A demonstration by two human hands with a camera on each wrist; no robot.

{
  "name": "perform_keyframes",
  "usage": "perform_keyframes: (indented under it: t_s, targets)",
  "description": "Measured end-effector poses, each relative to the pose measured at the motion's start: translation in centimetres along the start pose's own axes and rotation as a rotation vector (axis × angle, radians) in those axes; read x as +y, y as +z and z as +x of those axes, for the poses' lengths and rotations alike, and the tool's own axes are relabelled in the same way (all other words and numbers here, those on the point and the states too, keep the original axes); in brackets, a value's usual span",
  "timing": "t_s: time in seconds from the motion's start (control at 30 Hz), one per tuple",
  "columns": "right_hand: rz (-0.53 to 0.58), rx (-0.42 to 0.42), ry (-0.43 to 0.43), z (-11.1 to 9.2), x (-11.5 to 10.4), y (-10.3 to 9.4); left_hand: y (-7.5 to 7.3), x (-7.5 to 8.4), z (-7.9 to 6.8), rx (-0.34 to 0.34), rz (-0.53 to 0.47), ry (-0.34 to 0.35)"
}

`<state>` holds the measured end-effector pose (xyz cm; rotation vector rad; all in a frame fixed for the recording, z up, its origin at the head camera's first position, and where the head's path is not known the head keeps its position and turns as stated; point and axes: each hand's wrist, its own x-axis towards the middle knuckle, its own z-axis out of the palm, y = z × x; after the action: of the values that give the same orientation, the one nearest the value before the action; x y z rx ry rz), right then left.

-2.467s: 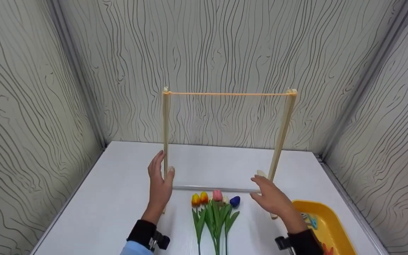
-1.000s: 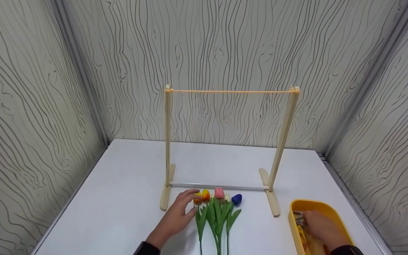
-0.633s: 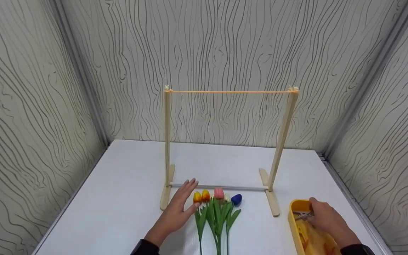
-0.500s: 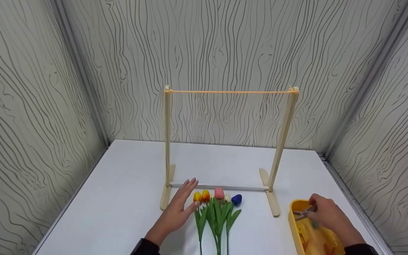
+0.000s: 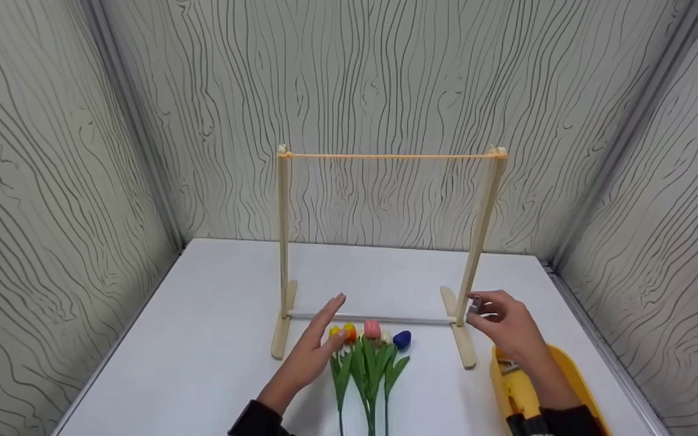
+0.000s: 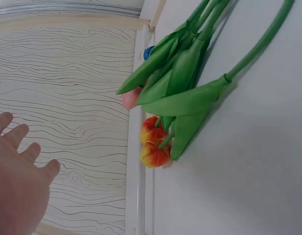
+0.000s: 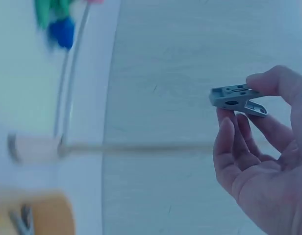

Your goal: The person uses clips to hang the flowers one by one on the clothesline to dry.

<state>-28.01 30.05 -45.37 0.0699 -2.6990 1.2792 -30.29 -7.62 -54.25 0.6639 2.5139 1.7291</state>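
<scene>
Between thumb and fingers my right hand [image 5: 509,324] pinches a grey clothespin [image 7: 234,98]. It holds the clothespin in the air near the right post of a wooden frame [image 5: 481,236]. My left hand [image 5: 309,351] reaches over the left side of the artificial tulips [image 5: 372,357], fingers straight, with nothing in it. Yellow-orange, pink, white and blue blooms lie toward the frame, their green stems toward me. In the left wrist view the left hand [image 6: 18,176] appears apart from the tulips [image 6: 185,83].
An orange string [image 5: 385,157] spans the tops of the frame's posts, and a pale rod [image 5: 409,319] joins them low down. At the right stands a yellow tray [image 5: 573,375] with more clothespins, partly hidden by my right forearm. Patterned walls enclose the white table [image 5: 203,303].
My right hand has lifted the clothespin out of the yellow tray and carried it left and forward to the right post. My left hand has shifted slightly forward by the tulips.
</scene>
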Motion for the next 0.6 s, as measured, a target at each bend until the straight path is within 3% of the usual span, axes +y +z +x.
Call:
perform_keyframes:
  t_s: [0.17,0.37,0.47,0.6]
  targets:
    - [0.188,-0.067,-0.047,0.0,-3.7,2.8,-0.2,2.2,0.5,-0.030,-0.179,0.061]
    - [0.347,-0.115,-0.119,0.5,-6.4,6.4,-0.5,4.7,1.6,-0.089,-0.330,0.129]
    - [0.386,-0.149,-0.142,0.8,-7.3,8.1,-0.4,5.6,2.0,-0.096,-0.365,0.123]
    - [0.437,-0.172,-0.146,1.1,-8.2,10.1,-0.2,6.4,2.5,-0.043,-0.356,0.070]
